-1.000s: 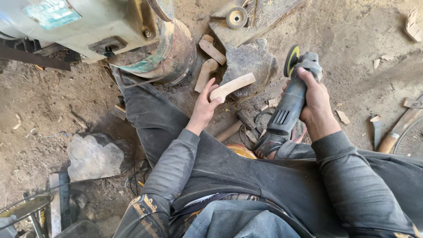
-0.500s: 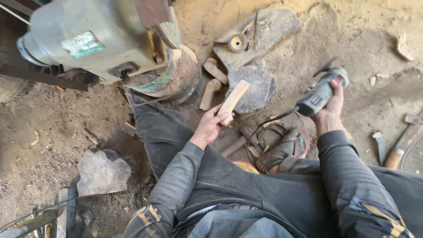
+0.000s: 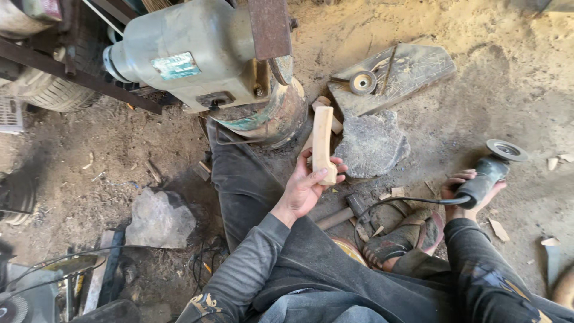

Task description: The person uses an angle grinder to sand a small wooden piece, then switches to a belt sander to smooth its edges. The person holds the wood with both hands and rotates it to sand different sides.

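Head view, the only 1 to go by, looks down on a person seated on a dirt floor with dark trousers stretched out ahead. Left hand (image 3: 306,186) is wrapped around the lower end of a pale wooden piece (image 3: 323,143), holding it upright in front of a flat grey stone (image 3: 372,145); the wood reads as already cut to a slim, slightly curved outline, with smooth light faces, so the rough shaping looks done, though I cannot tell how fine the surface is. Right hand (image 3: 467,192) is closed around the body of an angle grinder (image 3: 490,172), set low to the side near the ground, disc facing up and well apart from the wood, its cable (image 3: 394,203) looping back over a sandalled foot (image 3: 402,239). To my eye this is a check between passes, not grinding. A hammer (image 3: 344,214) lies by the leg, a few more wooden blanks (image 3: 326,103) wait by the big green motor (image 3: 197,54), and a loose disc (image 3: 362,82) sits on a slab.
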